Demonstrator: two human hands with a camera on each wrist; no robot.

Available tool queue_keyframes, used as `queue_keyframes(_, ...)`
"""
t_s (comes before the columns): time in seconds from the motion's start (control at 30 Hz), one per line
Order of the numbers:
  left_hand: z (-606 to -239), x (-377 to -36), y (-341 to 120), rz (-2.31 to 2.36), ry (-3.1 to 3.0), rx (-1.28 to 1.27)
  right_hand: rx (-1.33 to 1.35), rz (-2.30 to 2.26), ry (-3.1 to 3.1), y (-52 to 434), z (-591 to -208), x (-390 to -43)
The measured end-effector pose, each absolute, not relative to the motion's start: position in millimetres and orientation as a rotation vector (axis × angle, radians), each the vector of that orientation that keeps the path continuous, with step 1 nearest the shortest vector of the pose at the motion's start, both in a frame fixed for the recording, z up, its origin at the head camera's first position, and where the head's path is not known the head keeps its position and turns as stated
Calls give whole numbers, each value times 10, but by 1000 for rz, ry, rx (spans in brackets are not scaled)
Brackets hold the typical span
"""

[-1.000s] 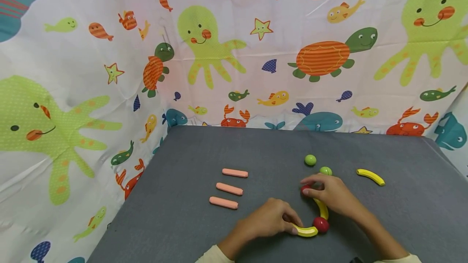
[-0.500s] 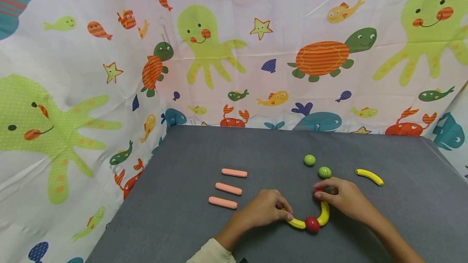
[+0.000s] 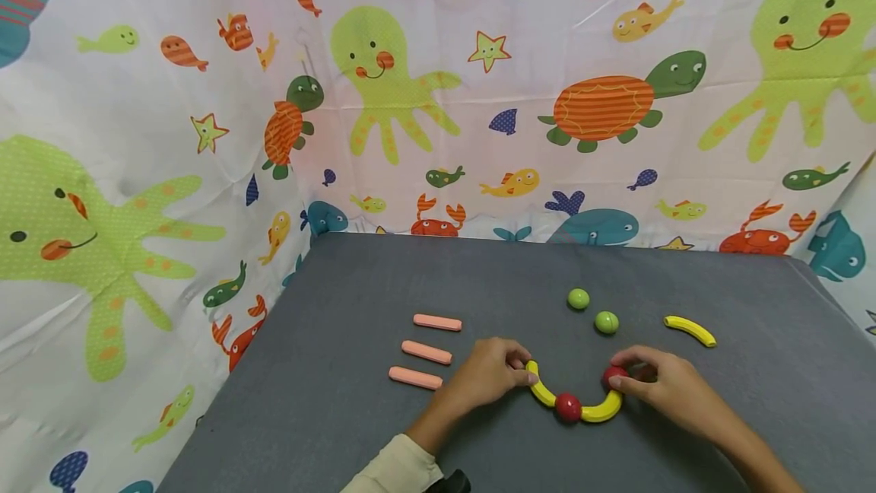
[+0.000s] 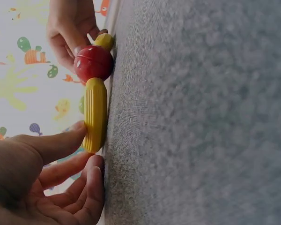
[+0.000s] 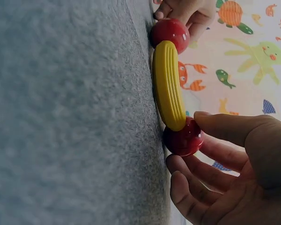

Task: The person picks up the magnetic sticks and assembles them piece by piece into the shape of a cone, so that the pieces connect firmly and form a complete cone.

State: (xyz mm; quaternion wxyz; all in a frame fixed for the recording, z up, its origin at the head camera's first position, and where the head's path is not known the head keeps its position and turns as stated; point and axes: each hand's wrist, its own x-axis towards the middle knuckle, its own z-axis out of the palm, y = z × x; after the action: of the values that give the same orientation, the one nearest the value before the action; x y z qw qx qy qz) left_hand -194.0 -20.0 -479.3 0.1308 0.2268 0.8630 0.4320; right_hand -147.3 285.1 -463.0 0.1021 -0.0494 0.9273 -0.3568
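Note:
On the grey cloth, two curved yellow pieces and two red balls join in a U-shaped chain. My left hand [image 3: 491,373] pinches the free end of the left yellow curved piece [image 3: 543,392] between thumb and fingers. That piece meets a red ball [image 3: 568,408] at the bottom of the U, and the other yellow curved piece [image 3: 602,409] runs on from it to the right. At the right end my right hand [image 3: 674,389] holds the second red ball [image 5: 183,139] with thumb and fingertips. In the right wrist view, this ball touches the grooved yellow piece [image 5: 168,86].
Three pink sticks [image 3: 426,352] lie to the left of my left hand. Two green balls [image 3: 606,322] and a loose yellow curved piece [image 3: 690,331] lie beyond the right hand. A sea-animal curtain [image 3: 438,97] hangs behind the grey table [image 3: 356,287].
The chain has turned clockwise and shifted: its left end rose away from me, its right end came nearer and rightward. Both hands moved with it, keeping their holds.

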Motion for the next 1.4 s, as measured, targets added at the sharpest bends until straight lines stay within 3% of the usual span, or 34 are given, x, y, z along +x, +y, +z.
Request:
queue_keyframes(0.77, -4804, -1911, -2, 1338, 2538, 507, -162, -1152, 2608, 2846, -4699, -1267)
queue_keyframes(1.4, -4788, -1884, 30, 1368, 2532, 458, -185, -1097, 2729, 2838, -4476, -1453)
